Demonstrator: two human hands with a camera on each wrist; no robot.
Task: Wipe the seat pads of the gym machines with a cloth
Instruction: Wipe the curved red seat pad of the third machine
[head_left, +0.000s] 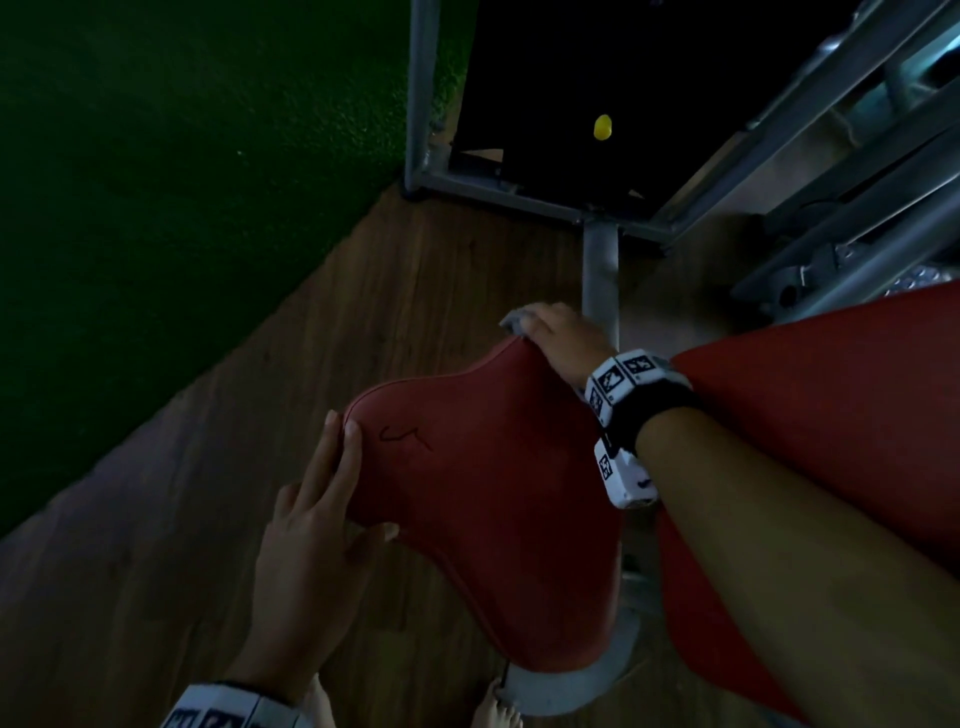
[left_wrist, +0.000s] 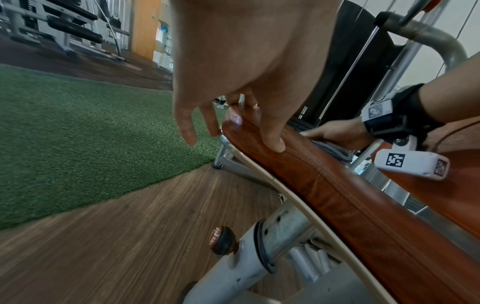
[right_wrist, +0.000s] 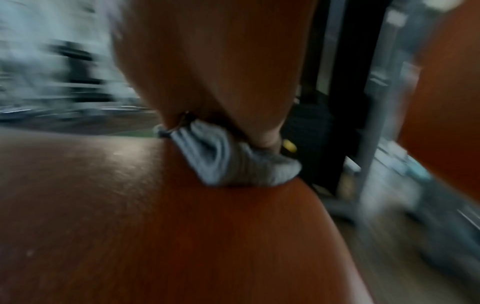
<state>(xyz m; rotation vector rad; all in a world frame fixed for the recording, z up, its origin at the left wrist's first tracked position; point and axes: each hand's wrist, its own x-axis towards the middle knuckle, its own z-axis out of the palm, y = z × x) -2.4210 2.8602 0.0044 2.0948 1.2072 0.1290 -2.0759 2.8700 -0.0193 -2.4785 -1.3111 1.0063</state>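
Note:
A red seat pad (head_left: 483, 519) on a grey machine post fills the middle of the head view. My left hand (head_left: 317, 509) rests on its left edge, fingers straight along the side and thumb (left_wrist: 272, 142) on top of the seat pad (left_wrist: 337, 185). My right hand (head_left: 556, 343) is at the seat's far corner and holds a folded grey cloth (head_left: 514, 319) down against it. In the right wrist view the cloth (right_wrist: 233, 162) is bunched under my right hand (right_wrist: 221, 72) at the rim of the seat pad (right_wrist: 155, 226). The left wrist view shows the cloth (left_wrist: 330, 152) under my right hand (left_wrist: 335, 131).
A red back pad (head_left: 831, 415) rises at the right. Beyond the seat stand the grey metal frame (head_left: 600, 270) and a black weight stack with a yellow pin (head_left: 602, 127). Green turf (head_left: 182, 182) borders the wood floor (head_left: 156, 571). An adjustment knob (left_wrist: 221, 240) sticks out under the seat.

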